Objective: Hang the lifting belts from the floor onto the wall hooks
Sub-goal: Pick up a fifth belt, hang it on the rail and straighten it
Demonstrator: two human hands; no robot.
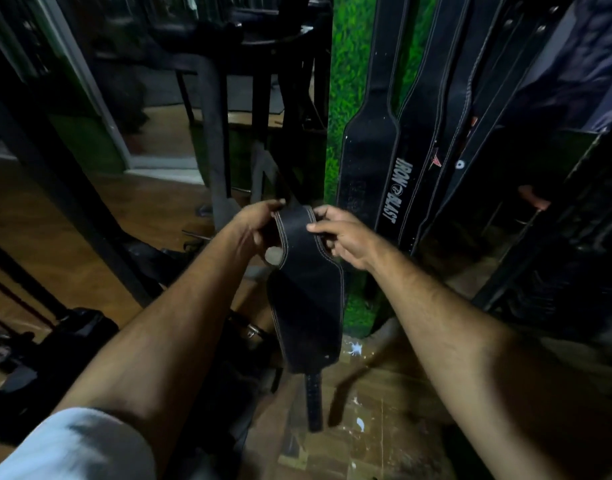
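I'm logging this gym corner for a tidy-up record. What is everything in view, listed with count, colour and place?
Held belt: one, black with pale stitching, centre, hanging down from both hands.
Hanging belts: several, exact count unclear, black, on the wall at right; one reads IRON BLAST.
Grass-print panel: one, green, behind the belts.
Metal frames: dark, left and centre background.
Wooden floor: brown, below, with white specks.
Dark items: on the floor at lower left, unclear.
Hands: left hand and right hand, gripping the belt's top.
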